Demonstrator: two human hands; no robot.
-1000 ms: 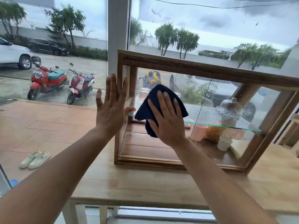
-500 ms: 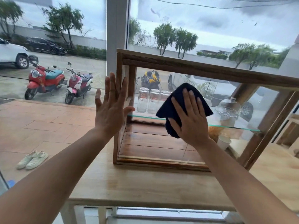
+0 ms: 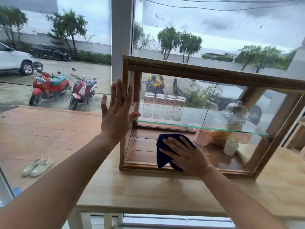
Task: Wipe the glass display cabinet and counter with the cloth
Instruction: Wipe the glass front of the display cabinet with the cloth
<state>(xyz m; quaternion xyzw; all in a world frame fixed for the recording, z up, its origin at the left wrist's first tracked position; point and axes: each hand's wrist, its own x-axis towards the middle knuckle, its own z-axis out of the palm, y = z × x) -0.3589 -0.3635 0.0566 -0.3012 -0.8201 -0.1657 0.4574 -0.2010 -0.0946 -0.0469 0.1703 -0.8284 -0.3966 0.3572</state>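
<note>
A wooden-framed glass display cabinet (image 3: 206, 74) stands on a light wooden counter (image 3: 148, 192) in front of a large window. My right hand (image 3: 186, 157) presses a dark blue cloth (image 3: 163, 154) flat against the lower part of the cabinet's front glass, near the bottom frame. My left hand (image 3: 116, 113) lies flat with fingers spread against the cabinet's left front post. Inside, several upturned glasses (image 3: 164, 106) stand on a glass shelf (image 3: 214, 128).
In the cabinet's right half are a glass dome (image 3: 235, 111), a pink cup (image 3: 203, 137) and a white cup (image 3: 231, 147). A wooden rack (image 3: 297, 138) stands at the right edge. Outside the window are scooters, cars and a pair of shoes.
My right hand slid the cloth rightwards across the upper glass, then down to the bottom of the front pane, uncovering the row of glasses. My left hand stayed on the left post.
</note>
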